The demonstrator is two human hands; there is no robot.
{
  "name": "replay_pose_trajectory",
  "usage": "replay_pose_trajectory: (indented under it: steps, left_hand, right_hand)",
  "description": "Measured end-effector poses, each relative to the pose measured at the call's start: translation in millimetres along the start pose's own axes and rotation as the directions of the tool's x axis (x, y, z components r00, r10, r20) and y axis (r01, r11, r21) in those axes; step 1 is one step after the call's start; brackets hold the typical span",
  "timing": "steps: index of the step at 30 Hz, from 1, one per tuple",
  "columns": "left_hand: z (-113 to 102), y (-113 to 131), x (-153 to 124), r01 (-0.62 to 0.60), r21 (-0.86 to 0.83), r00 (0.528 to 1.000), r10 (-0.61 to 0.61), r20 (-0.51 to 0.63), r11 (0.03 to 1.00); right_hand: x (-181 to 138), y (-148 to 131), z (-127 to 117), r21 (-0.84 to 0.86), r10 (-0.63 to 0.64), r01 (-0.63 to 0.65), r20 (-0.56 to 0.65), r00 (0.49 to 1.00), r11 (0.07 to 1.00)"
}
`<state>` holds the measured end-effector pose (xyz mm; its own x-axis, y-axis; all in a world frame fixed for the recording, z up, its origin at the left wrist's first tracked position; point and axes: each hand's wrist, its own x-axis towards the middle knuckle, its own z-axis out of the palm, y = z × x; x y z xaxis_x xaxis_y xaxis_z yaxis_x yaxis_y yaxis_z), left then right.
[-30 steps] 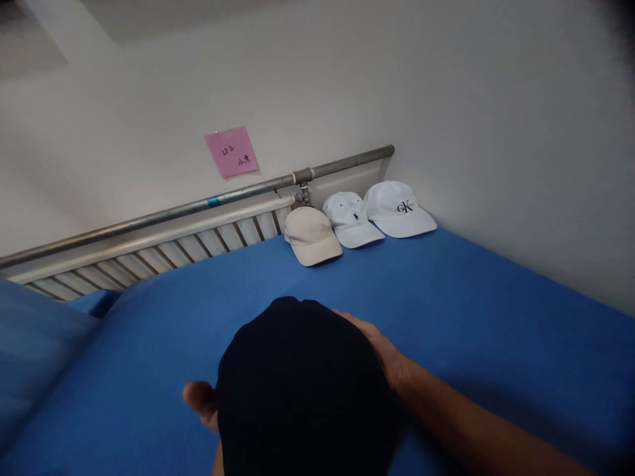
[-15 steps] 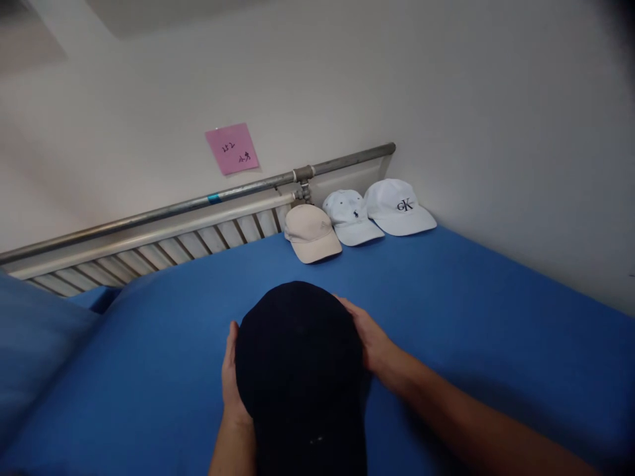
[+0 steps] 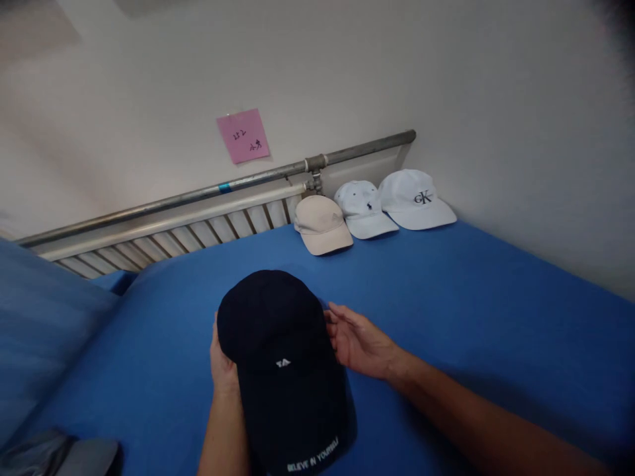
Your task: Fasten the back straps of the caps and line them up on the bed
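Observation:
A dark navy baseball cap (image 3: 270, 317) is held up above the blue bed surface, its brim tilted down toward me. A small white emblem marks its front, and white lettering reading "BELIEVE IN YOURSELF" runs along the brim edge. My left hand (image 3: 223, 360) grips the cap's left side, most of its fingers hidden behind it. At the right edge, my right hand (image 3: 360, 344) has its curled fingers against the cap, the palm partly showing.
Against the wall stand a beige cap (image 3: 322, 225), a white cap with a small dark logo (image 3: 364, 211) and a white CK cap (image 3: 414, 201). Behind them run a metal pipe (image 3: 270, 175) and a radiator (image 3: 208, 231). A greyish cap (image 3: 89, 456) lies at lower left, near blue fabric (image 3: 44, 330).
The navy cap has moved left and tipped, so its emblem and brim lettering now show. My right hand's palm is more visible. The greyish cap has come into view at lower left.

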<state>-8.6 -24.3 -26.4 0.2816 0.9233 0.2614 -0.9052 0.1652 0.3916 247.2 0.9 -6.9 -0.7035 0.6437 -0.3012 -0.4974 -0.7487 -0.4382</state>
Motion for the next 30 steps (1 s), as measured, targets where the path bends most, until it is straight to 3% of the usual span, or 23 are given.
replay_pose_trajectory:
  steps: [4,13,20,24,27,30]
  left_hand:
    - [-25,16,-8,-0.051,0.018,0.995,0.052,-0.080,0.999]
    - [-37,31,-23,-0.181,0.025,0.978,0.183,-0.101,0.983]
    - [-21,22,-13,-0.192,-0.024,0.980,0.190,-0.053,0.981]
    - [-11,12,-6,-0.221,-0.038,0.960,0.210,-0.187,0.975]
    - [-7,3,-2,-0.232,0.013,0.875,0.214,-0.434,0.973]
    - [-2,-10,6,-0.231,0.098,0.704,0.236,-0.670,0.968]
  right_hand:
    - [-4,12,5,-0.095,0.040,-0.036,0.038,0.998,0.995]
    - [-11,47,18,-0.031,0.074,-0.076,-0.058,0.996,0.997]
    - [-12,44,21,-0.116,0.020,-0.019,0.012,1.000,0.993]
    - [-10,37,19,-0.144,-0.008,0.011,0.018,1.000,0.989]
    - [-6,32,21,-0.140,-0.031,0.034,0.027,0.999,0.990]
    - [7,23,24,-0.148,-0.085,0.090,0.034,0.996,0.985]
